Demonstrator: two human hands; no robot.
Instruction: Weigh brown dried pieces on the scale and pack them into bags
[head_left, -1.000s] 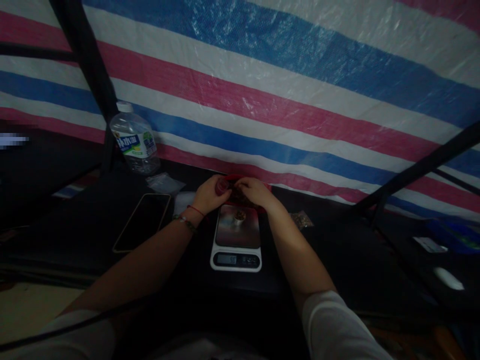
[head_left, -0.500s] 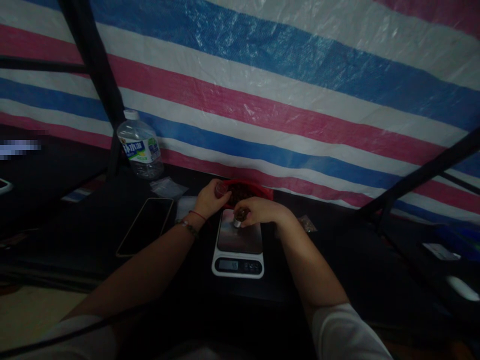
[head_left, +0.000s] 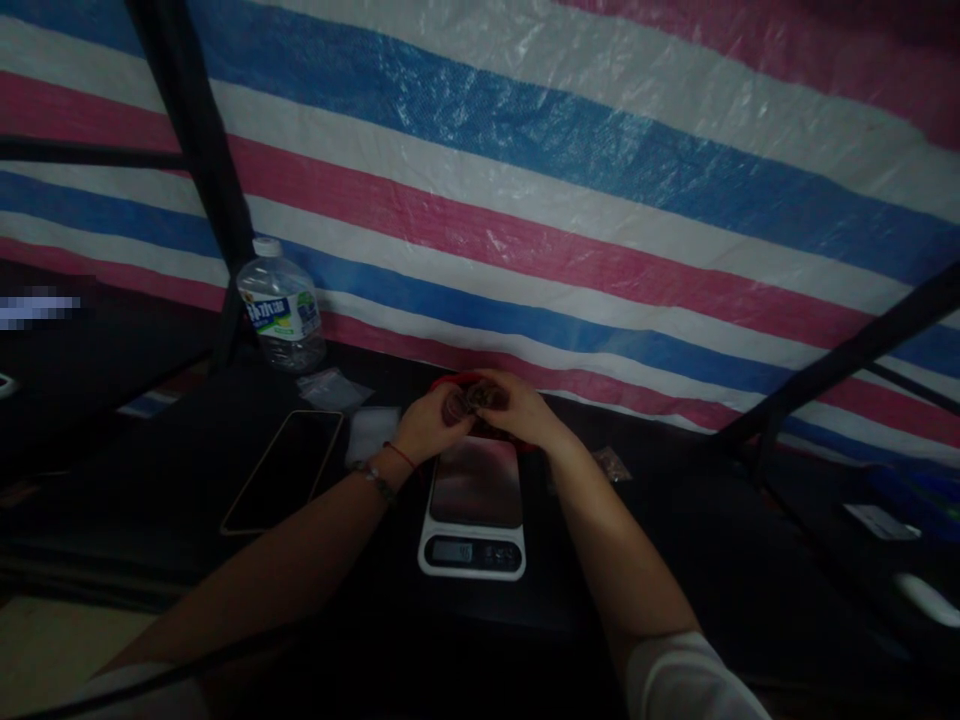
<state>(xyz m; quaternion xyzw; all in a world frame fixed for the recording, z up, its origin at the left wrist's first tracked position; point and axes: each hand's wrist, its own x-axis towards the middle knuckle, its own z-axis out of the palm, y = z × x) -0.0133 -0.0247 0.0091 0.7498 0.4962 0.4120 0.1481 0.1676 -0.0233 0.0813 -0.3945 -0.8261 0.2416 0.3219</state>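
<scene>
My left hand (head_left: pixel 429 428) is closed round a small round clear reddish piece (head_left: pixel 454 406), perhaps a lid; its kind is hard to make out. With its fingers, my right hand (head_left: pixel 519 408) grips a small round container (head_left: pixel 480 397) that has brownish contents. Both hands meet above the red basket (head_left: pixel 444 380), which holds dark bits and is mostly hidden behind them. Just below the hands sits a white kitchen scale (head_left: pixel 477 490) with a bare metal plate and a lit display.
Left of the scale lie a phone (head_left: pixel 285 470), a white sheet (head_left: pixel 373 432) and clear plastic bags (head_left: pixel 334 390). A large plastic bottle (head_left: pixel 280 310) stands by the black frame post. To the right is a small packet (head_left: pixel 613 464). A striped tarp (head_left: pixel 525 220) hangs behind.
My right hand has lifted the small container off the scale plate and brought it up and back, against the reddish piece in my left hand. The view has tilted slightly.
</scene>
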